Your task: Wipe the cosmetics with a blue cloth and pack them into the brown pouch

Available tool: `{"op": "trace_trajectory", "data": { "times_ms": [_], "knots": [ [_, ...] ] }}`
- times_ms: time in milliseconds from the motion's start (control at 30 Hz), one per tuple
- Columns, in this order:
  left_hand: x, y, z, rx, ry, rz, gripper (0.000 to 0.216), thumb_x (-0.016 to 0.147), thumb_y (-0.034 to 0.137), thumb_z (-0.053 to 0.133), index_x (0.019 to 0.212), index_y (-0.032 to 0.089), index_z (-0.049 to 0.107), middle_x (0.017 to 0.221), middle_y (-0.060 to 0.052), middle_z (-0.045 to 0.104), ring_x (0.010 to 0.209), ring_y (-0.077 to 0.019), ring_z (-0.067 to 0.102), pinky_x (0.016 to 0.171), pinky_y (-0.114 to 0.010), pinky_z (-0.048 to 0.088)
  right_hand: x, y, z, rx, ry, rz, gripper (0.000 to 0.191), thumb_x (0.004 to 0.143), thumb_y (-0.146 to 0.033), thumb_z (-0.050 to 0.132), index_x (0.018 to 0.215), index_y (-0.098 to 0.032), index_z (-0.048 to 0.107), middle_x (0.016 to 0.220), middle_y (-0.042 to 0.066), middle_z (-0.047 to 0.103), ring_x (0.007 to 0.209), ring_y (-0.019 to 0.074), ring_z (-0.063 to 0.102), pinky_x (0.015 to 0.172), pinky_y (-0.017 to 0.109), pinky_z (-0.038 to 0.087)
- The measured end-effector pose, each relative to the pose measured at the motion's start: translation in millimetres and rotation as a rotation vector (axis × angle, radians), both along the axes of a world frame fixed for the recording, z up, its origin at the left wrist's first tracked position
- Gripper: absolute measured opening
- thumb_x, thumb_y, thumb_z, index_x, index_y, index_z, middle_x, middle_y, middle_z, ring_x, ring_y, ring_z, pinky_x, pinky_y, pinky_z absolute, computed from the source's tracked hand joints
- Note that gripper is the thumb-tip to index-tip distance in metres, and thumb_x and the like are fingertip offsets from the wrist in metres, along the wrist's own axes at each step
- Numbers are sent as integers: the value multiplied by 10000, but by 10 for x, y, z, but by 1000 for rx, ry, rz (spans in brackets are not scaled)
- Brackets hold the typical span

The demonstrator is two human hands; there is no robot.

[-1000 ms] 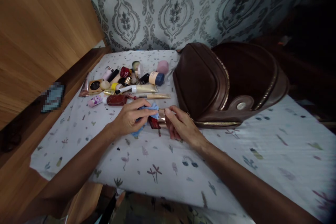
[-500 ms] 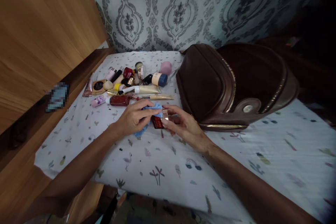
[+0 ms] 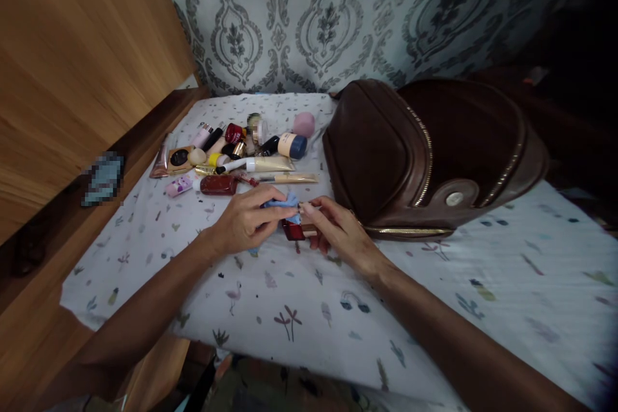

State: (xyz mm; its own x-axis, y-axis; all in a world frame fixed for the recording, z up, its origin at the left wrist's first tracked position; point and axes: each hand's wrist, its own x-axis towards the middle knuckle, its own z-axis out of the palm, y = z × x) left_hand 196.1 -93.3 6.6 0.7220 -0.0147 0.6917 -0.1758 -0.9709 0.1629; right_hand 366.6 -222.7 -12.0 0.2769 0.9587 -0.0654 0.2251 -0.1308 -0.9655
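Observation:
My left hand (image 3: 248,219) is closed on a small blue cloth (image 3: 282,202) and presses it against a little dark red bottle with a gold cap (image 3: 293,230). My right hand (image 3: 333,232) pinches that bottle from the right, fingers curled round it. Both hands rest low over the patterned white sheet (image 3: 299,309), just in front of a heap of cosmetics (image 3: 232,154). A brown leather bag (image 3: 425,154) lies on its side right beside my right hand.
The heap holds tubes, small bottles, a pink sponge (image 3: 304,123) and a dark red tube (image 3: 218,185). A wooden panel (image 3: 72,64) and ledge run along the left. Patterned wallpaper (image 3: 313,19) stands behind. The sheet's front edge hangs near my forearms.
My hands have stayed together on the bottle. The blue cloth has shifted slightly over the bottle's top and my right fingers have re-gripped the cap end. The view has shifted a little.

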Motion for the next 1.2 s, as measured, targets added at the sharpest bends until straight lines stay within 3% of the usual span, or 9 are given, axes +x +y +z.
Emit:
{"op": "trace_trajectory", "data": {
  "times_ms": [233,433,633,767,900,1033,1200],
  "knots": [
    [-12,-48,72,48,27,-27,296,905,68,505,1046,234,706,967,-67,650,860,-162,615,722,-299,527,-8,17,-62,-34,172,-50,426,872,-615,557,924,-194,603,638,12,653,475,139,593,411,222,444],
    [7,-202,38,226,-42,39,256,920,137,564,1133,222,676,968,-74,625,895,-192,610,724,-315,535,-76,23,27,-84,714,-102,398,887,-571,505,774,-196,579,613,5,583,486,122,545,428,216,414],
    [52,-266,8,65,-101,-34,263,914,68,534,1114,193,650,1006,-91,637,942,-198,629,771,-342,561,-33,26,209,-105,1074,-146,323,919,-450,444,737,-202,544,548,-18,535,394,89,438,330,166,260],
    [47,-309,57,-130,-135,-24,284,888,9,516,1032,200,669,1006,-74,639,886,-159,634,753,-294,550,-15,1,237,-95,1101,-101,300,890,-446,465,744,-197,550,566,1,582,384,92,424,306,163,197],
    [18,-327,104,-234,-132,70,235,887,29,521,933,185,690,992,-65,633,859,-146,633,705,-258,531,-19,-12,202,-80,1047,-73,330,859,-507,507,825,-190,591,631,20,636,394,91,437,319,169,194],
    [5,-315,122,-258,-140,144,213,894,54,533,937,177,702,970,-67,623,876,-156,632,734,-272,531,-59,-19,131,-38,898,-44,314,799,-514,634,851,-207,601,625,-16,612,436,94,477,370,180,314],
    [-10,-336,147,-244,-69,65,201,902,61,511,939,170,676,1001,-77,621,882,-153,624,737,-266,516,-90,-14,54,100,870,-3,377,725,-517,763,919,-210,660,720,-21,643,578,105,574,492,192,449]
  ]
}}
